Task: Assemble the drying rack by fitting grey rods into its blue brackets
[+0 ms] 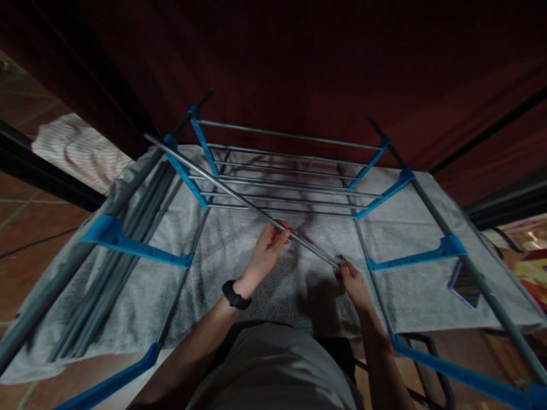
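My left hand (276, 239) pinches a thin grey metal rod (239, 198) partway along its length. At the rod's near right end, my right hand (349, 274) has its fingers closed on it. The rod slants from upper left to lower right, above a rack frame of grey tubes (427, 202) and blue plastic brackets (141, 249). Thin crossbars (290, 135) span the frame's far part between brackets on both sides. The nearer bracket pairs, including a blue bracket on the right (414, 259), have no crossbar between them.
A grey fleecy cloth (265, 290) covers the surface under the frame. Several loose grey tubes (123, 267) lie on the left. A phone (466, 285) rests at the right beside a tube. Dark red fabric (299, 68) hangs behind, and a striped cloth (81, 151) is at the left.
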`<state>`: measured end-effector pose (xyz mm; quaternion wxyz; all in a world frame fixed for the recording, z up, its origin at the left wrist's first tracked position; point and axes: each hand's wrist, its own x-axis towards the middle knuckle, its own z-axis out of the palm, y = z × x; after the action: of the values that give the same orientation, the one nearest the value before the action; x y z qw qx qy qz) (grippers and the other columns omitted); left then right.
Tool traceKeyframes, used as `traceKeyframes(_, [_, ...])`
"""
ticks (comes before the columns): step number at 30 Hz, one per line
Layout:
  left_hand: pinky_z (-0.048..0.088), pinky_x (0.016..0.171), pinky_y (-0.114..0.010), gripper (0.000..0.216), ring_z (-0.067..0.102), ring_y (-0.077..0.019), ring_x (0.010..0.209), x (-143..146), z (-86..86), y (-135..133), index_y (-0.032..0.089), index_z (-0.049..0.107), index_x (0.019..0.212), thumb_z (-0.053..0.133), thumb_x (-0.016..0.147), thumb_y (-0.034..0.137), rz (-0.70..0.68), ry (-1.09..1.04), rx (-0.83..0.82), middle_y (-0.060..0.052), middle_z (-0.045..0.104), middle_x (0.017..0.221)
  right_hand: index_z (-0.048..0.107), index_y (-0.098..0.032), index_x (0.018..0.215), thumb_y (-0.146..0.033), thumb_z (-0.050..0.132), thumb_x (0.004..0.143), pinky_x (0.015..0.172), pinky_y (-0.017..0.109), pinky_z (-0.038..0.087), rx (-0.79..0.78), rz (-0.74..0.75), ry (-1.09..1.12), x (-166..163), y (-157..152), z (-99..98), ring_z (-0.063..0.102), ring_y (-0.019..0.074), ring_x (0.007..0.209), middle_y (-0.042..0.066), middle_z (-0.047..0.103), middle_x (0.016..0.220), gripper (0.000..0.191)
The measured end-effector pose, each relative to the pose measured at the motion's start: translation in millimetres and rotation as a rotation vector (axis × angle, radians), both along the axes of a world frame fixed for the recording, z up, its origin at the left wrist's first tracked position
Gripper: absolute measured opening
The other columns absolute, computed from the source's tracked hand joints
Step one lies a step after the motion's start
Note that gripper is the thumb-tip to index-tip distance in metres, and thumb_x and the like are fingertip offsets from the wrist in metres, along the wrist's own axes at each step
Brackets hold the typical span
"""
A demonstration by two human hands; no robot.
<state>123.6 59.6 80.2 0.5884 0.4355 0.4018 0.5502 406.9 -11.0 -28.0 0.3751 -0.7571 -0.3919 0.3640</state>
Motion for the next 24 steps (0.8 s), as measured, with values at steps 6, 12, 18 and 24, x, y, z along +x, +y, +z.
traceKeyframes(6, [0.050, 0.091, -0.034, 0.021, 0.069, -0.0212, 0.098, 8, 7.7, -4, 0.022, 0.063, 0.104, 0.071, 0.093, 0.038, -0.034, 0.070, 0.083, -0.005, 0.074, 0.098, 0.073, -0.026, 0.088, -0.076, 0.068, 0.076, 0.076, 0.044, 0.059, -0.004, 0.098, 0.359, -51, 10, 5.9, 0.069, 0.0249, 0.082, 0.009, 0.077, 0.093, 0.052])
traceKeyframes(12, [0.051, 0.091, -0.035, 0.023, 0.070, -0.0208, 0.092, 10, 2.1, -10, 0.022, 0.064, 0.106, 0.071, 0.094, 0.040, -0.022, 0.041, 0.009, -0.005, 0.074, 0.095, 0.073, -0.027, 0.091, -0.075, 0.067, 0.078, 0.077, 0.044, 0.060, -0.049, 0.257, 0.539, -107, 16, 9.7, 0.068, 0.0242, 0.083, 0.007, 0.074, 0.094, 0.050])
traceKeyframes(18, [0.053, 0.085, -0.032, 0.025, 0.070, -0.0187, 0.086, 3, 3.5, -10, 0.022, 0.063, 0.109, 0.069, 0.095, 0.042, -0.013, 0.014, 0.019, -0.002, 0.074, 0.090, 0.074, -0.030, 0.094, -0.073, 0.067, 0.080, 0.085, 0.043, 0.059, -0.031, 0.301, 0.566, -129, 10, 10.4, 0.068, 0.0239, 0.091, 0.004, 0.074, 0.099, 0.046])
traceKeyframes(24, [0.050, 0.078, -0.029, 0.024, 0.066, -0.0169, 0.077, -13, 9.0, -4, 0.023, 0.065, 0.112, 0.070, 0.095, 0.038, 0.026, 0.117, 0.076, 0.000, 0.071, 0.082, 0.075, -0.031, 0.089, -0.071, 0.070, 0.079, 0.087, 0.039, 0.057, 0.054, 0.323, 0.490, -110, 19, 6.8, 0.066, 0.0212, 0.089, 0.003, 0.073, 0.095, 0.042])
